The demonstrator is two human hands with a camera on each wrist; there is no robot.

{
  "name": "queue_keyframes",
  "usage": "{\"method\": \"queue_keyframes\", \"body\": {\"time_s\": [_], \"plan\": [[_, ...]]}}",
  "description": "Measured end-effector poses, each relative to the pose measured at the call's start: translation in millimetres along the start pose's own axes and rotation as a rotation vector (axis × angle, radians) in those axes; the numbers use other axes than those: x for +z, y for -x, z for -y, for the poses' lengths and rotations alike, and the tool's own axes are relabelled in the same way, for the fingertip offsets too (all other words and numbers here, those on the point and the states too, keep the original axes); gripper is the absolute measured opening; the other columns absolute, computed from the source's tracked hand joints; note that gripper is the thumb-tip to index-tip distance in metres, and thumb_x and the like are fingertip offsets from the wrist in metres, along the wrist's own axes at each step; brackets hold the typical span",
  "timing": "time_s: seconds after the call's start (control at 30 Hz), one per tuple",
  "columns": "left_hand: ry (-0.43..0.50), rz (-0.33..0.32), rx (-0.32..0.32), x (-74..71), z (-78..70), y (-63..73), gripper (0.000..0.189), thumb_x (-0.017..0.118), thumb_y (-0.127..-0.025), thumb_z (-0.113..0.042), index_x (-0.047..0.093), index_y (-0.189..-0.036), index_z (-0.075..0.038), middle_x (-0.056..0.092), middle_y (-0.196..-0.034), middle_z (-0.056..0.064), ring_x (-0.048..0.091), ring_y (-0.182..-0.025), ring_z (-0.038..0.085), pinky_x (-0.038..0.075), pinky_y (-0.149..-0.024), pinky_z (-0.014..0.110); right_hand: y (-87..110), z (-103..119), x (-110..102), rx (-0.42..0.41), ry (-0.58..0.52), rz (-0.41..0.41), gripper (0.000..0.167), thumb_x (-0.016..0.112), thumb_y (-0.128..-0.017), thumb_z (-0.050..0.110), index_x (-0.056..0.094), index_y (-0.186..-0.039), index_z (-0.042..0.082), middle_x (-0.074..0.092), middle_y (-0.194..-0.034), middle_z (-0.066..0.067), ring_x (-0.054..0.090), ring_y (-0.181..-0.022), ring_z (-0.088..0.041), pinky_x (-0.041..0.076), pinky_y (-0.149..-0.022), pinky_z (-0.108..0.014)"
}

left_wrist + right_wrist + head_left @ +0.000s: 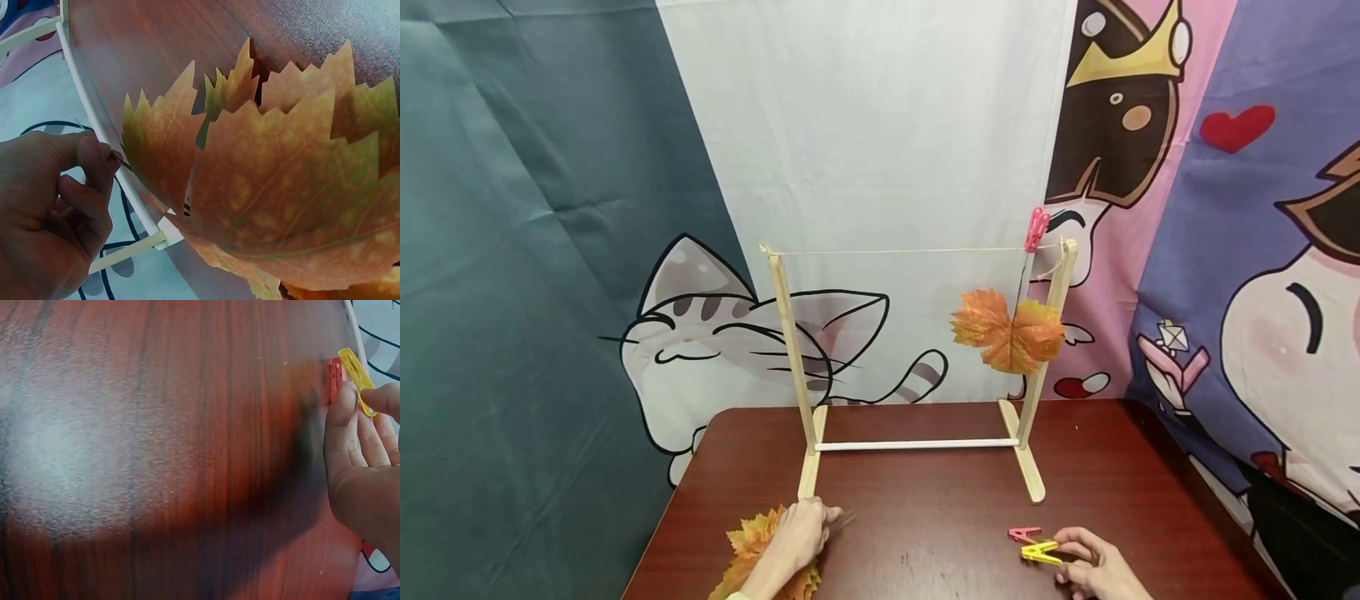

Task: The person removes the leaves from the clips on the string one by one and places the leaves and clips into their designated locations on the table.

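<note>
At the table's front left, my left hand (799,532) pinches the thin stem (122,161) of an orange and yellow maple leaf (269,181). Other leaves (752,537) lie beneath and beside that hand, partly hidden by it. My right hand (1093,562), at the front right, pinches a yellow clothespin (1040,552) between thumb and finger. Just behind it a pink-red clothespin (1024,534) lies on the table. Farther back, a pink clothespin (1036,230) on the string holds a hanging maple leaf (1009,332) by its stem, near the right post.
A wooden frame (793,350) stands at the back of the brown table (917,492), with a string (895,251) across its top and a white rod (917,445) low down. Behind it hangs a printed cloth (880,125) with cartoon cats.
</note>
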State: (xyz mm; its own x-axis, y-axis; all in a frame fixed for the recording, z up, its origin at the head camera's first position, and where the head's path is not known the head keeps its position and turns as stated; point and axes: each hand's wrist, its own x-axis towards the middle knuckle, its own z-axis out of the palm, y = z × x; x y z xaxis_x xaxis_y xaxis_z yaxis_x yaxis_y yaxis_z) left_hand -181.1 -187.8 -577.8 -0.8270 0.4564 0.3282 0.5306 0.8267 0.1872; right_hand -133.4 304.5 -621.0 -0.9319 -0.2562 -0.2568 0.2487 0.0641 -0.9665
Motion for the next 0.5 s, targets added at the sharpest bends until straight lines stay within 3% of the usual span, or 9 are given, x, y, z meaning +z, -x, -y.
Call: {"method": "queue_keyframes", "body": {"time_s": [0.33, 0.5], "plan": [[0.047, 0.002, -0.003, 5.1, 0.9, 0.3, 0.031, 0.073, -0.065, 0.005, 0.077, -0.082, -0.02, 0.047, -0.064, -0.006, 0.052, -0.056, 0.014, 0.043, -0.046, 0.032, 0.2, -10, 1, 0.009, -0.03, -0.029, 0.053, 0.065, -0.08, -0.01, 0.036, -0.122, -0.022, 0.069, -0.103, -0.013, 0.067, -0.077, -0.026, 0.056, -0.062, -0.034], [0.074, 0.02, -0.007, 9.2, 1.2, 0.1, 0.031, 0.072, -0.066, 0.006, 0.077, -0.082, -0.02, 0.05, -0.066, -0.007, 0.051, -0.056, 0.011, 0.041, -0.045, 0.03, -0.1, -12, -1, -0.018, -0.047, -0.003, 0.054, 0.066, -0.078, -0.011, 0.034, -0.12, -0.024, 0.069, -0.103, -0.014, 0.068, -0.077, -0.023, 0.057, -0.066, -0.033]]}}
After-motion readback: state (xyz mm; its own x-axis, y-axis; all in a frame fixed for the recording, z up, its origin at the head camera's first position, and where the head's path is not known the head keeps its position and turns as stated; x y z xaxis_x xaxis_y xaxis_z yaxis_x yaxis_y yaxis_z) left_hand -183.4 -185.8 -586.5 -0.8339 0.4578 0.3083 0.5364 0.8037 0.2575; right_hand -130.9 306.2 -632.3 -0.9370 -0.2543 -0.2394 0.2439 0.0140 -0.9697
